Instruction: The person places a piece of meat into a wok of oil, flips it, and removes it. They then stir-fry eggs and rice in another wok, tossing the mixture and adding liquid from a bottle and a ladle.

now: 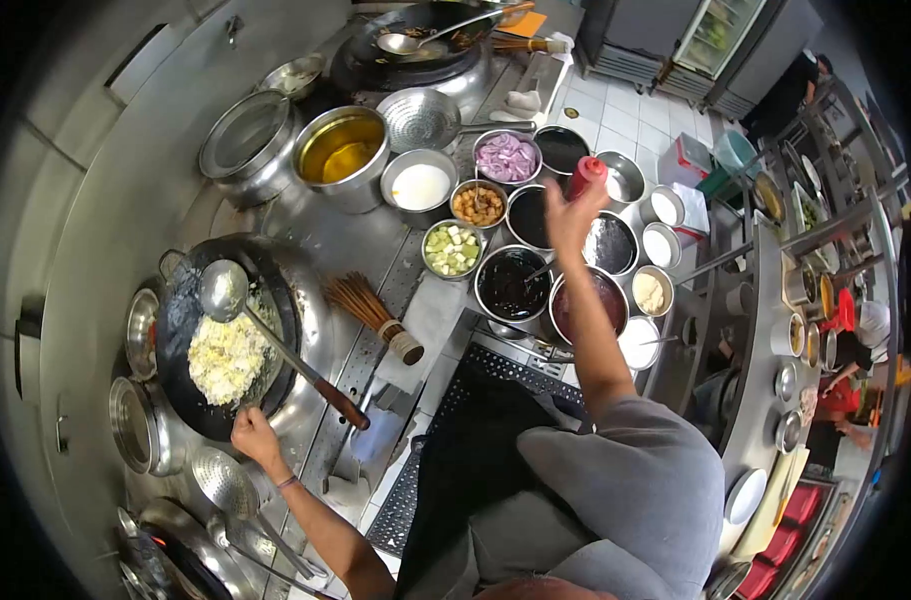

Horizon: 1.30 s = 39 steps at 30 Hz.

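Overhead, the right hand (572, 215) grips a red bottle (584, 176); the left hand (254, 436) clasps the wok (180, 320) rim.

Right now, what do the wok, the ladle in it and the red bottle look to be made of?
Wok: dark, dull metal, likely seasoned steel, blackened inside. Ladle: bright polished metal bowl, probably stainless, with a brown handle that looks wooden. Red bottle, gripped by the right hand: glossy, opaque, probably squeeze plastic. The left hand grips the wok's rim.
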### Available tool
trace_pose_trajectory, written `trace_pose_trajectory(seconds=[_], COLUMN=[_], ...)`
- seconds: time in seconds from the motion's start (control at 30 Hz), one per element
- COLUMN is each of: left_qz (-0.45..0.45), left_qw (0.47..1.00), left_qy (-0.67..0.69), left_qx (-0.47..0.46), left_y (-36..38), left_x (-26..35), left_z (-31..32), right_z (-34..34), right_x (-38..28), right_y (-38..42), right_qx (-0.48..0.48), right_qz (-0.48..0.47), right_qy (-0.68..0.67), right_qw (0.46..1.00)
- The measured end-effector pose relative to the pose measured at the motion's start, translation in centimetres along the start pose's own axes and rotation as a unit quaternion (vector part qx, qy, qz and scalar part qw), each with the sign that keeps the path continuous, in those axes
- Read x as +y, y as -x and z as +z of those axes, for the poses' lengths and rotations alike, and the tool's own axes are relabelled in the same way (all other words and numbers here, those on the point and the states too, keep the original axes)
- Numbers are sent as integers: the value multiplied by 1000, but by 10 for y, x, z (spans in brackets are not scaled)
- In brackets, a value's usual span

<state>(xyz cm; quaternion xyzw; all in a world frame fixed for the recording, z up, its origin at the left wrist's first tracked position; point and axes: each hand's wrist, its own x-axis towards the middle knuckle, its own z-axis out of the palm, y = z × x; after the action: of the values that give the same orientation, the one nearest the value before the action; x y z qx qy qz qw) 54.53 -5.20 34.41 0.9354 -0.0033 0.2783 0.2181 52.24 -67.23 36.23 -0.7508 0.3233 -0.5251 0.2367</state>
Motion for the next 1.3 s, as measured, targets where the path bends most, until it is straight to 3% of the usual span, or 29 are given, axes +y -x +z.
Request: trace_pose_trajectory(seconds=[0.07, 0.13, 0.17, 0.27, 0.43, 0.5, 0.53, 0.57, 0.6, 0.63, 0.67, 0.7, 0.77, 0.83, 0.87, 0.9, 0.97, 1.0, 1.07, 1.13, 1.23, 1.3], left_qz=[8, -16, -31, -33, -23, -8, -2, -39, -37, -60, -62, -38, -18, -34, -28, -31, -31, -36, -39, -40, -37, -30], left_qw=[1000, 1000, 999, 999, 999, 1000, 1000, 999, 999, 998, 998, 999, 999, 999, 999, 999, 999, 999, 999, 999, 999, 999], left_qy=[10, 10, 14, -13, -35, -20, -17, -24, 0, -12, 11, 29, -12, 4, 13, 18, 32, 30, 27, 22, 24, 38], left_qx=[10, 4, 7, 4, -12, 10, 23, 3, 13, -3, 4, 18, 41, 11, 12, 13, 9, 8, 4, -9, -19, -11], left_y=[0, 1, 1, 1, 5, 4, 1, 4, 2, 2, 1, 1, 2, -1, 0, 0, 2, 3, 1, 0, 5, 1], left_x=[4, 1, 5, 1, -26, -9, -2, -11, -5, 0, 6, 7, 1, 7, 6, 5, 1, 3, 8, 4, 3, 1], left_z=[1, 2, 1, 2, 9, 6, 2, 5, 4, 0, -1, -2, 3, -7, -8, -6, -5, -7, -13, -11, -11, -10], right_z=[20, 28, 30, 26, 8, -16, -28, -37, -64, -64, -68, -51, -23, -11, 18, 22, 37, 36, 63, 87, 112, 108], right_x=[82, 130, 132, 136, 107, 55, 31, 12, -63, -73, -132, -150, -200, -265, -275, -299, -349, -380, -409, -415, -443, -436], right_y=[-33, -48, -53, -58, -83, -110, -123, -139, -140, -163, -153, -151, -122, -60, -34, 1, 62, 96, 153, 200, 220, 222], right_qx=[113, 24, -23, -94, -91, -134, -147, -142, -135, -130, -123, -99, -145, -299, -287, -377, -509, -524, -564, -516, -528, -501], right_qz=[22, 97, 134, 128, 104, 67, -3, -65, -56, -129, -139, -203, -288, -296, -410, -383, -436, -463, -537, -635, -535, -527], right_qy=[130, 34, -15, 19, 38, 4, -49, -74, -68, -91, -223, -213, -201, -138, -161, -106, -54, 72, 184, 144, 156, 99], right_qw=[985, 994, 991, 987, 990, 989, 988, 985, 987, 979, 957, 951, 925, 896, 851, 837, 740, 711, 600, 557, 640, 680])
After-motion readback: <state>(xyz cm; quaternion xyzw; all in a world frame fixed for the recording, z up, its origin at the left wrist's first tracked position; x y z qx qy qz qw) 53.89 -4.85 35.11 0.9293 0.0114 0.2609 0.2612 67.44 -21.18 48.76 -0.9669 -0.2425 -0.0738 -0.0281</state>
